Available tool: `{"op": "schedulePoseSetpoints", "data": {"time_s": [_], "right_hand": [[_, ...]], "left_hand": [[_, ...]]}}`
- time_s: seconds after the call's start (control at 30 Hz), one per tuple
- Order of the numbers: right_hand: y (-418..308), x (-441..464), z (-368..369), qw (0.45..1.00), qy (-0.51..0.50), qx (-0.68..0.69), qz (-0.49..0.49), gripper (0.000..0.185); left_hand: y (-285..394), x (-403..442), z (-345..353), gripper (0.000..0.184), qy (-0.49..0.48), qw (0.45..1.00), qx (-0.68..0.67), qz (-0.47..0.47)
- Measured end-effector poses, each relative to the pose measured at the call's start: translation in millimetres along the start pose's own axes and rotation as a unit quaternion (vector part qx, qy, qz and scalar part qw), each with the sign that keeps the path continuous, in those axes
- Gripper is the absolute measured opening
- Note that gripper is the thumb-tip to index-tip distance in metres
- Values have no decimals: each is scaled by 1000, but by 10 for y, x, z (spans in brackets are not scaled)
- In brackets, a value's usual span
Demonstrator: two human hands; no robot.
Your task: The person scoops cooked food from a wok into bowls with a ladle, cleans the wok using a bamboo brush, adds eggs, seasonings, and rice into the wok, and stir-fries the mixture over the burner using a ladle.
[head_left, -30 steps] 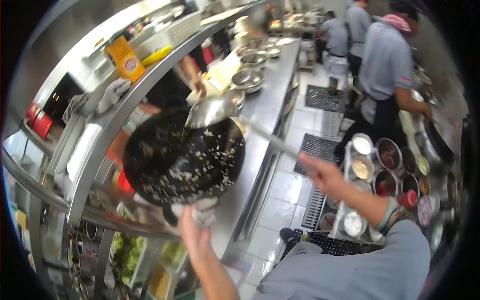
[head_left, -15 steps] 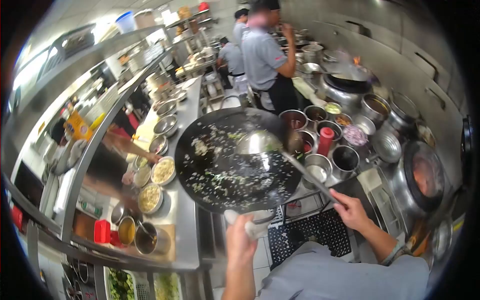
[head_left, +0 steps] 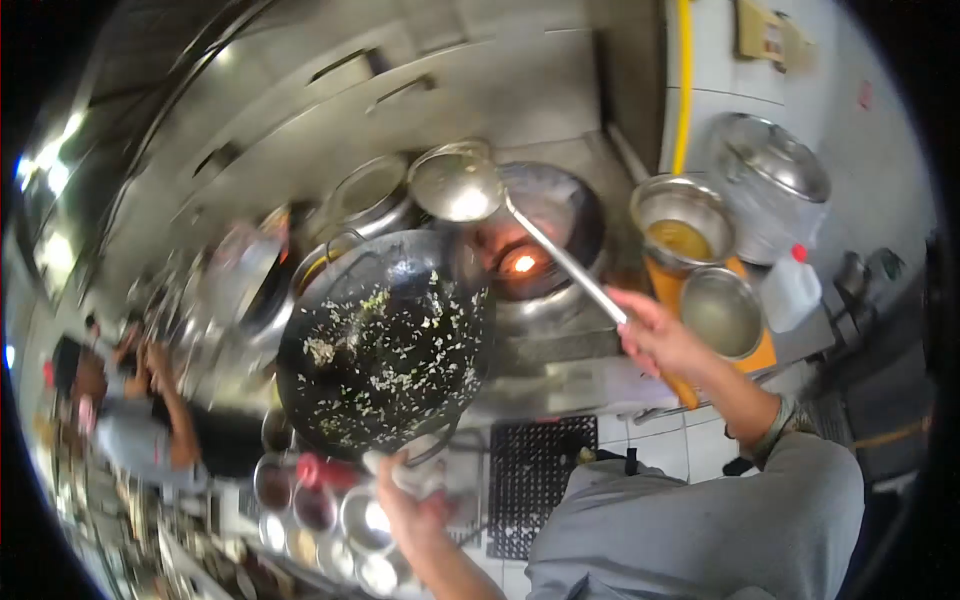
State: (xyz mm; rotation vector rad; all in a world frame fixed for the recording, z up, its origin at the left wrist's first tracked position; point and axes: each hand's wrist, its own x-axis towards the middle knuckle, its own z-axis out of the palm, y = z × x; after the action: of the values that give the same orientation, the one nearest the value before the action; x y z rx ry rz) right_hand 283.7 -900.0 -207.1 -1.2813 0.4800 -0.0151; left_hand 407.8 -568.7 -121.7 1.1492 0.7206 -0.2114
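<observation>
My left hand [head_left: 408, 505] is closed on the near handle of a black wok [head_left: 385, 350], with a pale cloth [head_left: 378, 462] between. Small white and green bits are scattered over the wok's inside. My right hand [head_left: 655, 335] grips the handle of a long metal ladle [head_left: 455, 187]. The ladle's bowl is above the wok's far right rim, apart from the food. Just beyond the wok, a burner [head_left: 545, 235] glows orange.
Right of the burner are a bowl of yellow liquid [head_left: 682, 240], a metal bowl [head_left: 720, 312], a plastic jug [head_left: 790, 290] and a lidded pot [head_left: 775, 165]. Sauce pots [head_left: 368, 520] stand at the lower left. A co-worker [head_left: 130, 430] is at the far left.
The view has swung right from the counter to the stove. The wok has come round beside the glowing burner, and the ladle has lifted out of the wok.
</observation>
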Motion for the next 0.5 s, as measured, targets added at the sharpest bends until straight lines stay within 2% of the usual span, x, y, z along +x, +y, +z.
{"op": "schedulePoseSetpoints", "data": {"time_s": [0.03,0.07,0.1,0.13,0.17,0.2,0.23,0.27,0.3,0.33,0.4,0.43,0.5], "right_hand": [[3,225,-268,999,34,33,1,53],[-579,-1095,433,994,104,-25,-19,52],[-713,-1719,373,985,153,-66,-45,52],[-635,-1550,212,978,183,-91,-32,52],[-545,-1469,186,976,192,-96,-41,52],[-429,-1362,141,881,289,-348,-141,53],[-469,-1292,256,704,355,-572,-226,53],[-512,-1267,342,705,348,-575,-225,53],[-476,-1293,710,730,352,-578,-96,52],[-516,-1249,899,730,364,-577,29,51],[-345,-1269,1020,721,365,-588,31,50],[-291,-1268,1005,707,380,-596,26,48],[-212,-1250,997,698,380,-606,35,50]], "left_hand": [[-39,451,142,27,-65,998,-5,-17],[435,-228,-753,27,-122,991,-34,-32],[443,-575,-959,26,-176,982,-48,-45],[504,-403,-824,26,-189,979,-43,-60],[560,-141,-898,25,-279,955,-40,-90],[632,-66,-904,27,-285,954,-49,-85],[710,35,-883,27,-279,953,-53,-108],[761,141,-849,28,-267,953,-57,-130],[833,352,-1092,29,-229,964,-12,-134],[860,452,-1080,27,-263,953,8,-146],[920,627,-1136,24,-258,954,29,-152],[906,758,-1097,23,-318,933,34,-163],[875,859,-1035,24,-305,936,30,-172]]}}
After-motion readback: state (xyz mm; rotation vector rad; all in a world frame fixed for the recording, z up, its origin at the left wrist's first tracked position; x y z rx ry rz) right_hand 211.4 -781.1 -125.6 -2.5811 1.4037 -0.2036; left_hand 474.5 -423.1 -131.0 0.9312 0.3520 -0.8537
